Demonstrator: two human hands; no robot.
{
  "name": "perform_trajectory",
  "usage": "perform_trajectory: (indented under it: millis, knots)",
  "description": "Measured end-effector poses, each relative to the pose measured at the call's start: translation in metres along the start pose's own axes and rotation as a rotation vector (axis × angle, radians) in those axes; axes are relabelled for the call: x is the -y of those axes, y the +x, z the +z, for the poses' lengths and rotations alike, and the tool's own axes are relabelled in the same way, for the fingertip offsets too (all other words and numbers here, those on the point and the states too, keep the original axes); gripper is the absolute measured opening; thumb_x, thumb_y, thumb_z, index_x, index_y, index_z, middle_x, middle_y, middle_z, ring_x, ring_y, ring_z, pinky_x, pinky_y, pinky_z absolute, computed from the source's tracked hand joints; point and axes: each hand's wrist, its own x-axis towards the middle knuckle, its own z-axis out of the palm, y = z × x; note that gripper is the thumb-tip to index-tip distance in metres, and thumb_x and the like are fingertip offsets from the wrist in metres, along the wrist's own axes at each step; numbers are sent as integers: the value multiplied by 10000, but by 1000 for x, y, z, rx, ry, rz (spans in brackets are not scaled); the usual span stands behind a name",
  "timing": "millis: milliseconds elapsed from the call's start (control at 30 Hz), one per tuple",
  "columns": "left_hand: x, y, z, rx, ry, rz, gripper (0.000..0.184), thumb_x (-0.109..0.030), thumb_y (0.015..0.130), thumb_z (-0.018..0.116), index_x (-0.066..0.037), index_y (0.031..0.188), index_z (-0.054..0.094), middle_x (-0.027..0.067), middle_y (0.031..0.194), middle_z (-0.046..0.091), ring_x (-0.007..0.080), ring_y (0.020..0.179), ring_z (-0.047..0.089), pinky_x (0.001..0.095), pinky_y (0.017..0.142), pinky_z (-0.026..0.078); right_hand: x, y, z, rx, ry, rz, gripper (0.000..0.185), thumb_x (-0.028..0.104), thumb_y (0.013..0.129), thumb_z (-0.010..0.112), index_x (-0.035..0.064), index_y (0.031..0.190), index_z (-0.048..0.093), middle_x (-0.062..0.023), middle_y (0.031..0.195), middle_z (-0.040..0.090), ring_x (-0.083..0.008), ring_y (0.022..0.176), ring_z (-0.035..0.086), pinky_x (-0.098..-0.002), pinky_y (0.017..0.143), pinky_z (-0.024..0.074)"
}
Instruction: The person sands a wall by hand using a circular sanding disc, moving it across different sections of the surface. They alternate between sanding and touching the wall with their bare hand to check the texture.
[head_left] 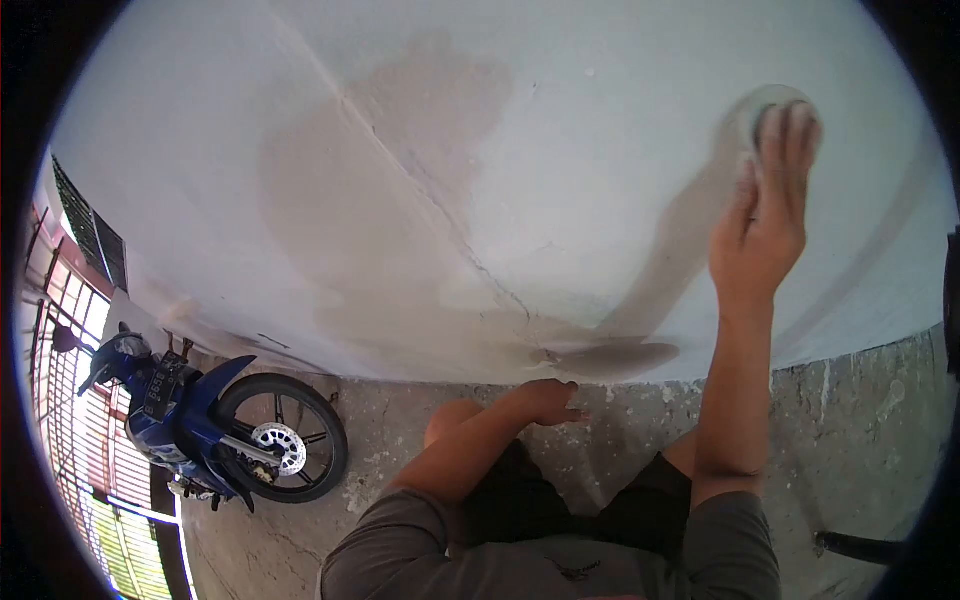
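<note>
My right hand [765,215] is raised against the pale wall [600,130], its fingers stretched over a round, pale disc-like pad [750,112] pressed to the surface. The fingers are a little blurred, and they cover most of the pad, so its exact kind is unclear. Low down near the foot of the wall, my left hand [550,402] hangs loose by my knee with its fingers apart and nothing in it. A long crack [440,205] runs diagonally down the wall between shadows of my head and arm.
At the left a blue motorbike [190,410] stands with its front wheel close to the wall. Beyond it is a barred gate [100,500]. The rough concrete floor [390,440] meets the wall, and a dark bar-like object [860,547] lies at the lower right.
</note>
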Motion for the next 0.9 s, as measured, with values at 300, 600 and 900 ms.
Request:
perform_trajectory:
  millis: [300, 600, 900]
  knots:
    - [2, 3, 6, -25, -20, 9, 831, -638, 903, 546, 41, 1373, 459, 283, 1176, 637, 428, 1143, 596, 485, 970, 458, -14, 1, 1, -88, -7, 62, 386, 134, 994, 541, 61, 1372, 566, -162, 1438, 518, -365, 1385, 416, -456, 1107, 417]
    - [-3, 0, 3, -1, -29, -6, 812, -622, 908, 551, 31, 1380, 456, 286, 1183, 632, 426, 1157, 589, 490, 981, 452, -36, 6, -9, -38, -58, 115, 419, 123, 983, 555, 105, 1402, 544, -130, 1482, 479, -344, 1410, 388, -437, 1107, 420]
    - [0, 4, 6, -9, -17, -12, 757, -587, 934, 529, 10, 1392, 456, 277, 1176, 638, 429, 1154, 588, 488, 984, 452, -43, 8, -12, -80, -31, 182, 403, 117, 975, 568, 112, 1378, 572, -134, 1444, 519, -341, 1377, 434, -439, 1110, 421]
